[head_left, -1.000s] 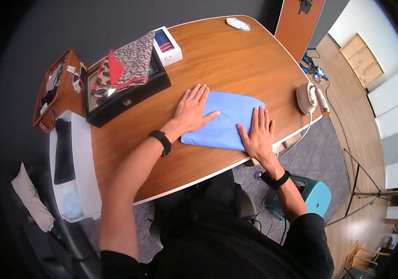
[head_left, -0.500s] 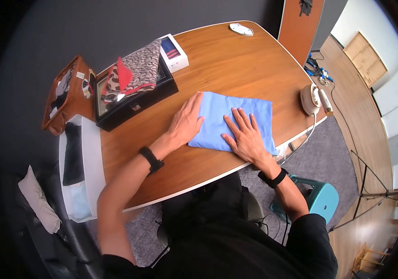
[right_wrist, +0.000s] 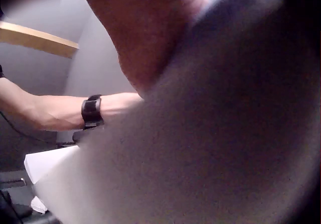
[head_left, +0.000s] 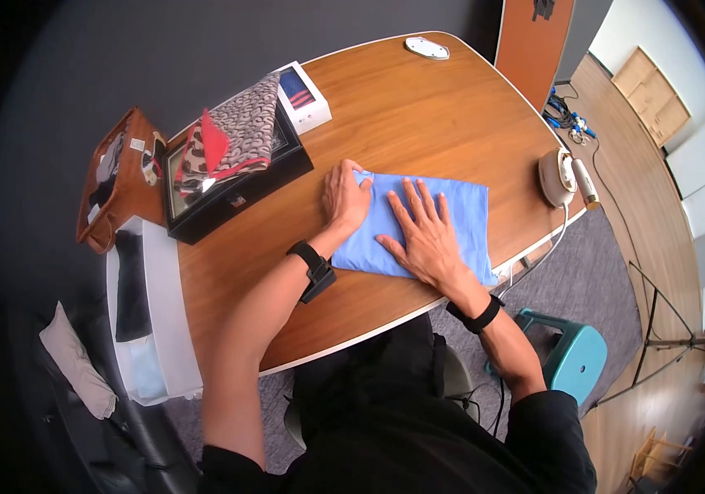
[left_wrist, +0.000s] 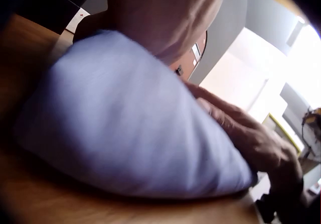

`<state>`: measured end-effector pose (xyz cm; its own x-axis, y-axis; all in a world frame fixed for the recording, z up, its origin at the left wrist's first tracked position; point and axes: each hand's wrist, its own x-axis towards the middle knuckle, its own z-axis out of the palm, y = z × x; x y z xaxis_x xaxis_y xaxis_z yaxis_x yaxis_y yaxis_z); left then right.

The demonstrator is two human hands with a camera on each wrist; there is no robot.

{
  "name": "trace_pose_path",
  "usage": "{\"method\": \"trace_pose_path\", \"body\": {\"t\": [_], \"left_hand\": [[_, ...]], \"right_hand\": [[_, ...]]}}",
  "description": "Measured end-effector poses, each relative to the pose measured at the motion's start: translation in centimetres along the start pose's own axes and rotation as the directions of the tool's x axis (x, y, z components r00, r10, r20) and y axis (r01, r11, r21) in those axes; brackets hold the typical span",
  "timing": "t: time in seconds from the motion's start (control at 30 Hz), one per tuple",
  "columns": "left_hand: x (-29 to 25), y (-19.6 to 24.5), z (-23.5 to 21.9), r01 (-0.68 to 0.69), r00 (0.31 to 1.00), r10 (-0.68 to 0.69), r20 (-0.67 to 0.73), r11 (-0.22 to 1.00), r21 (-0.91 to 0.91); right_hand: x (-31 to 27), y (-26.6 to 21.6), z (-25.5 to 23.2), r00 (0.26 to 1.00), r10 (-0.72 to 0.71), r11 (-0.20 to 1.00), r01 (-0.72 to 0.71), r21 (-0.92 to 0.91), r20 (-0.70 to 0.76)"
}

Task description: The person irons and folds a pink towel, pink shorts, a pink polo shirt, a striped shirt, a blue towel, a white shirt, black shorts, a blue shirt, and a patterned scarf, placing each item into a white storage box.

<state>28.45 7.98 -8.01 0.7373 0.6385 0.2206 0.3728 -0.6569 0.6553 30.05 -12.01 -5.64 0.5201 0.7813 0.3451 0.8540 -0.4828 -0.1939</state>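
Observation:
A folded blue cloth lies near the front edge of the wooden table. At its upper left corner my left hand has its fingers curled and pinches the fabric with the thumb. My right hand rests flat on the middle of the cloth, fingers spread. The left wrist view shows the blue cloth raised in a rounded bulge, with my left hand above it and my right hand lying beyond. A blurred surface fills much of the right wrist view, beside my right hand.
On the left stand a black box with a patterned scarf on it, a brown bag and a white bin. Behind is a small white box. An iron stands at the right edge, above a teal stool.
My right hand has moved left from the cloth's right side onto its middle. My left hand has gone from lying flat to curling at the corner. The cloth's right side looks wider and squarer.

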Motion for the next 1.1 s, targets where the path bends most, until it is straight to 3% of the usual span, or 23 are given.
{"method": "trace_pose_path", "body": {"t": [0.07,0.17,0.37,0.47,0.57,0.73,0.77,0.83,0.97,1.07,1.1], "left_hand": [[-0.8,0.3,-0.3,-0.108,0.994,0.109,-0.018,0.992,0.058],[-0.8,-0.1,-0.2,-0.112,0.992,0.111,-0.066,0.994,-0.006],[-0.8,-0.5,0.3,-0.144,0.980,0.161,-0.116,0.979,0.147],[-0.4,-1.1,0.5,-0.256,0.962,0.269,-0.052,0.949,0.182],[-0.1,-1.5,0.3,-0.269,0.959,0.277,-0.062,0.956,0.113],[-0.6,-1.4,0.0,-0.230,0.971,0.236,-0.041,0.967,0.105],[-0.6,-1.2,-0.7,-0.225,0.973,0.230,-0.031,0.968,0.114],[-1.1,-1.6,-3.4,-0.154,0.978,0.129,0.164,0.977,0.146],[-2.3,-3.1,-11.8,-0.138,0.885,0.010,0.465,0.960,0.242],[-5.9,-5.3,-15.6,-0.329,0.938,0.258,0.233,0.877,0.350],[-7.4,-4.7,-16.2,-0.401,0.906,0.310,0.288,0.846,0.351]], "right_hand": [[0.1,0.2,0.9,1.000,0.004,1.000,-0.004,-0.017,0.019],[-0.3,0.4,1.2,0.995,0.096,0.995,-0.096,0.040,0.005],[-2.1,1.3,0.0,0.980,0.199,0.980,-0.199,0.021,-0.010],[-4.4,2.1,-1.3,0.967,0.255,0.967,-0.255,0.010,0.002],[-6.1,3.0,-1.4,0.950,0.310,0.949,-0.311,0.044,0.021],[-6.5,3.0,-1.5,0.965,0.258,0.965,-0.256,0.051,-0.037],[-6.5,3.0,-1.8,0.969,0.243,0.970,-0.242,0.036,-0.047],[-7.3,2.9,-2.4,0.973,0.223,0.975,-0.222,0.013,-0.060],[-9.2,1.7,-5.4,0.918,0.111,0.989,-0.065,0.131,-0.381],[-12.4,1.1,-5.5,0.941,0.183,0.936,-0.079,0.343,-0.284],[-12.8,0.2,-4.9,0.929,0.243,0.889,-0.098,0.447,-0.280]]}}
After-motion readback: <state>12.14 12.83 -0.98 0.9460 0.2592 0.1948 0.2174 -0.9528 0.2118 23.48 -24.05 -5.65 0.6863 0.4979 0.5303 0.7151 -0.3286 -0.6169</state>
